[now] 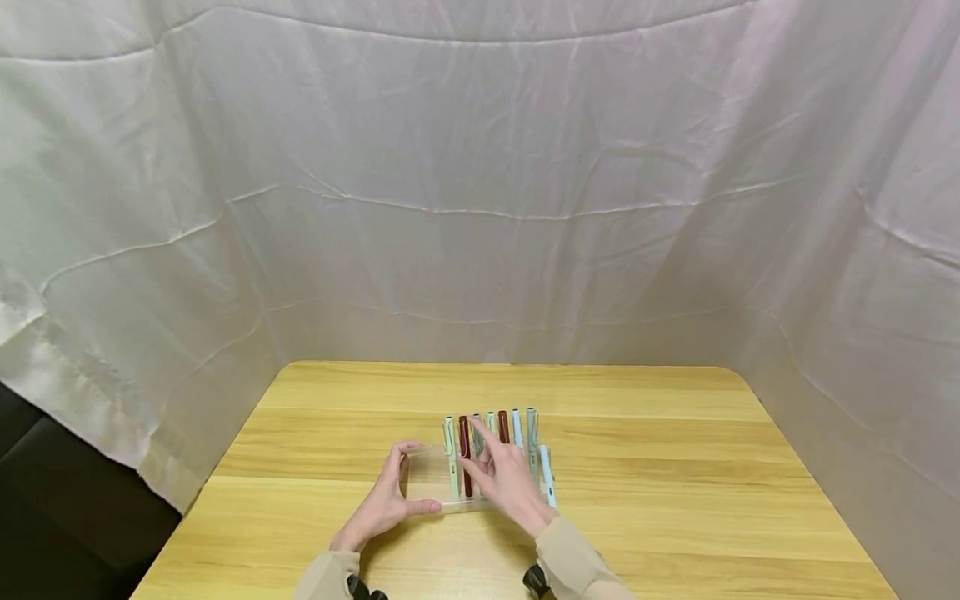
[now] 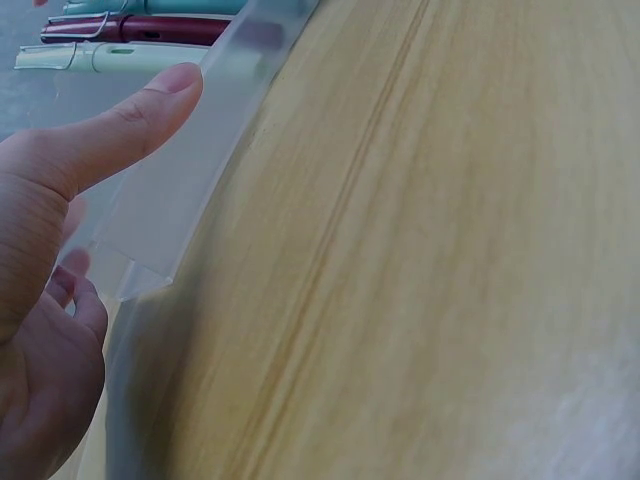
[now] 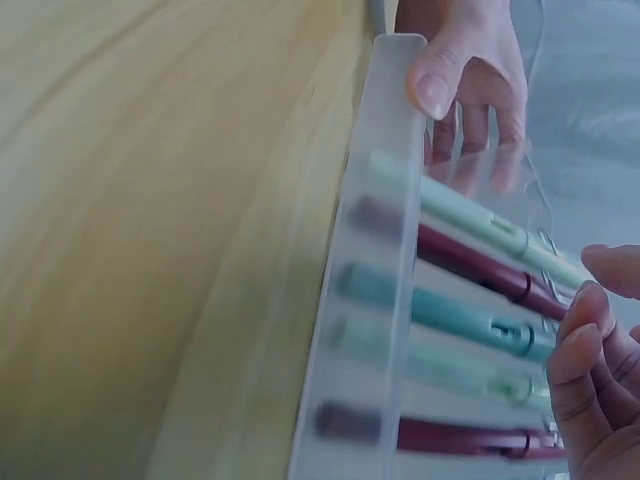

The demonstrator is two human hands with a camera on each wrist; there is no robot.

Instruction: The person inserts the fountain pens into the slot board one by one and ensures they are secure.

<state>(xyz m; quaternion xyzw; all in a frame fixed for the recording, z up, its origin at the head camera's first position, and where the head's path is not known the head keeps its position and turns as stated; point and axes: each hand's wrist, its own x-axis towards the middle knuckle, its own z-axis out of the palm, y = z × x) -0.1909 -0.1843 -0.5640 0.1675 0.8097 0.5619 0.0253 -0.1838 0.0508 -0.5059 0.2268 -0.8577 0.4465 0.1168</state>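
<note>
A clear plastic box [image 1: 429, 473] holds a row of capped pens. Around its left end my left hand [image 1: 388, 497] grips it, thumb [image 2: 150, 115] on the near wall and fingers at the far side. Leftmost lies a pale green pen [image 3: 470, 215], then a dark red pen [image 1: 465, 446] and a teal pen [image 3: 470, 318]. Over these pens hovers my right hand [image 1: 508, 477], its thumb and index finger apart. In the left wrist view, the dark red pen's cap shows no finger on it. The right hand hides parts of the middle pens.
Farther right in the row are another pale green pen [image 1: 491, 419], a second dark red pen [image 1: 503, 425], a light blue pen [image 1: 517, 425] and a grey-teal pen [image 1: 532, 433]. A light blue pen [image 1: 547, 475] slants at the right end. Pale curtains [image 1: 480, 250] surround the wooden table [image 1: 675, 500].
</note>
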